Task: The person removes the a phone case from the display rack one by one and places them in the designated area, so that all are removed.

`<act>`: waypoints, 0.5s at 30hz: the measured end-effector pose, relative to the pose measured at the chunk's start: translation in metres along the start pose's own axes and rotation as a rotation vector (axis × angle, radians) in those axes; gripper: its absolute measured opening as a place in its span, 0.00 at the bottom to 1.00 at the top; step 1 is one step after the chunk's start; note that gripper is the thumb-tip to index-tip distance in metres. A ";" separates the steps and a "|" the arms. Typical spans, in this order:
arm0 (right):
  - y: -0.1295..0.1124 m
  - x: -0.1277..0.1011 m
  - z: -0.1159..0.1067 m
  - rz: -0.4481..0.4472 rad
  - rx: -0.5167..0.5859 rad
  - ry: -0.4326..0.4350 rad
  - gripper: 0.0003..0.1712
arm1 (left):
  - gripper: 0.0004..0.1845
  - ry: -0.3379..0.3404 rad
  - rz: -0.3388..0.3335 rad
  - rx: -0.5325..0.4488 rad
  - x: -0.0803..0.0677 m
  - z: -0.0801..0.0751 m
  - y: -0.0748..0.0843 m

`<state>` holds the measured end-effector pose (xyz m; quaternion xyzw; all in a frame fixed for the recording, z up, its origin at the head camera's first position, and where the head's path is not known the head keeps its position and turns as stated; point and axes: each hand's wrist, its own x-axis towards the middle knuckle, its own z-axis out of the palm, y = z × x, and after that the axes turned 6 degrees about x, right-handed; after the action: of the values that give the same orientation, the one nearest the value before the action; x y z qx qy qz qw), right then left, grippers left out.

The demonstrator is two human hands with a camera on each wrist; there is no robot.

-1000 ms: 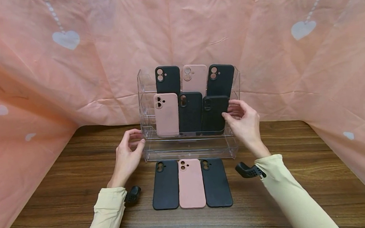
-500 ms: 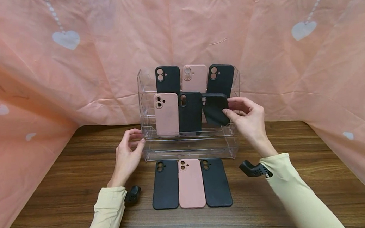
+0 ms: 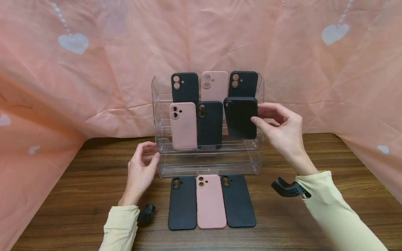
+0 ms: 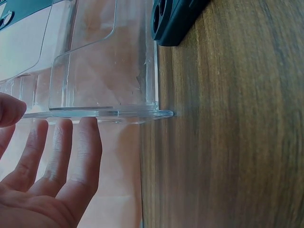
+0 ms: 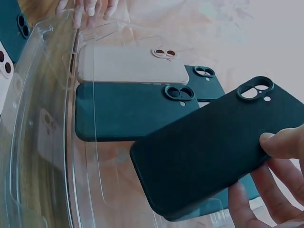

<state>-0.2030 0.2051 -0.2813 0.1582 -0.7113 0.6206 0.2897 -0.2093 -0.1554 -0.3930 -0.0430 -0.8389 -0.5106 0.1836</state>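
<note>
A clear acrylic stepped rack (image 3: 204, 168) stands on the wood table, phone cases upright in it. My right hand (image 3: 283, 133) pinches a black phone case (image 3: 241, 118) by its right edge, thumb on the back, fingers behind. In the right wrist view this case (image 5: 204, 152) tilts above the rack's front lip, apart from its neighbours. Beside it in the same tier are a black case (image 3: 209, 125) and a pink case (image 3: 183, 126). My left hand (image 3: 141, 166) rests its fingertips against the rack's left side panel; in the left wrist view its fingers are nearly straight.
Behind, the higher tier holds a black case (image 3: 185, 87), a pink case (image 3: 215, 86) and another black case (image 3: 243, 83). In front of the rack lie a black case (image 3: 182, 204), a pink case (image 3: 210, 202) and a black case (image 3: 239, 200). A pink cloth (image 3: 194, 32) hangs behind.
My right hand has lifted the black case from the right end of its tier, tilting it, then moved it slightly up and right. The left hand has stayed at the rack's side.
</note>
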 end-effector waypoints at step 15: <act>0.007 -0.020 -0.029 0.038 -0.176 -0.047 0.21 | 0.16 0.007 0.007 0.006 0.000 0.001 0.000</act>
<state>-0.1852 0.2316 -0.2967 0.1331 -0.7726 0.5571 0.2739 -0.2097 -0.1550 -0.3934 -0.0435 -0.8397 -0.5075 0.1883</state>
